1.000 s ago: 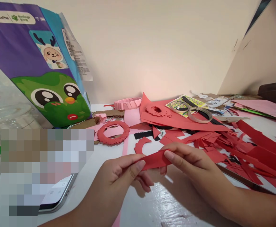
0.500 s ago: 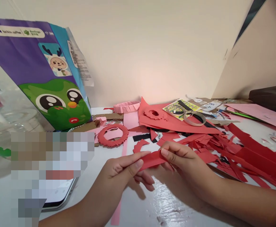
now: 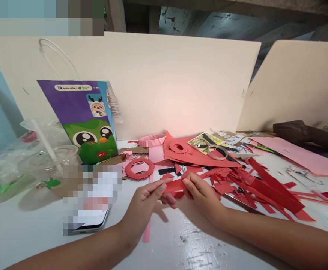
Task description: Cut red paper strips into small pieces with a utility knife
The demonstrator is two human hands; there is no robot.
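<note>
Head view. Change: the camera angle has risen and the scene now sits smaller in frame, with the top edge of the pale partition (image 3: 181, 86) and the handles of the paper bag (image 3: 74, 103) in sight. The grip shows no clear change: both hands pinched the red paper strip (image 3: 174, 185) one second earlier and do so now. Judgement: the shift is one of viewpoint, and the handling of the strip appears to be at the same stage.

Grip: the left hand (image 3: 145, 197) closes thumb and fingers on the strip's left end, its remaining fingers extended below. The right hand (image 3: 202, 193) closes thumb and index finger on the right end, its other fingers curled.

Location: the strip is held between the hands, above the white table (image 3: 197, 243). The red pleated ring (image 3: 151, 168) lies beyond the left hand; the red scraps (image 3: 223, 176) lie beyond and to the right of the right hand.

Orientation: the long axis runs from hand to hand, across the person's front, rising slightly toward the right end. The broad face is turned toward the camera; any crease under the fingers cannot be determined
</note>
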